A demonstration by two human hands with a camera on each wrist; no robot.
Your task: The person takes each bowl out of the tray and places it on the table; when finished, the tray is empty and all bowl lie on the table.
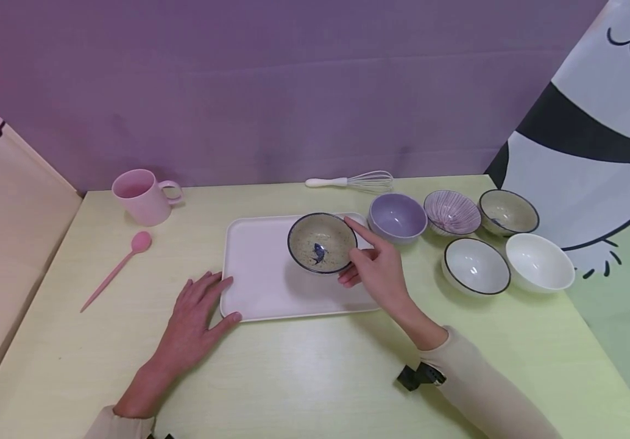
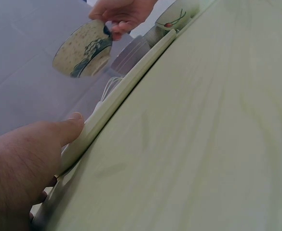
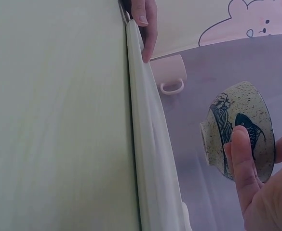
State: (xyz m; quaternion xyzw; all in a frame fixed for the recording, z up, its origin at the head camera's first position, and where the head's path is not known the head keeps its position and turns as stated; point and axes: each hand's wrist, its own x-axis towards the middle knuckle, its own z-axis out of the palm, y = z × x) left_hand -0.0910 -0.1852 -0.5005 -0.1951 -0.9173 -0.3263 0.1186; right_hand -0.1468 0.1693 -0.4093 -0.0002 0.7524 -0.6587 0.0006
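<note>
My right hand pinches a speckled beige bowl by its right side, thumb and fingers at the rim and wall. This bowl has a dark rim and a blue fish inside; the right wrist view shows blue waves and a fish on its outer wall. It is held in the air above a white rectangular tray. At the tray's front left corner lies my left hand, its thumb on the front edge and its index finger against the left edge, fingers loosely extended.
Right of the tray stand a purple bowl, a striped bowl, another beige bowl, a dark-rimmed white bowl and a plain white bowl. A whisk lies behind. Leftward are a pink mug and pink spoon.
</note>
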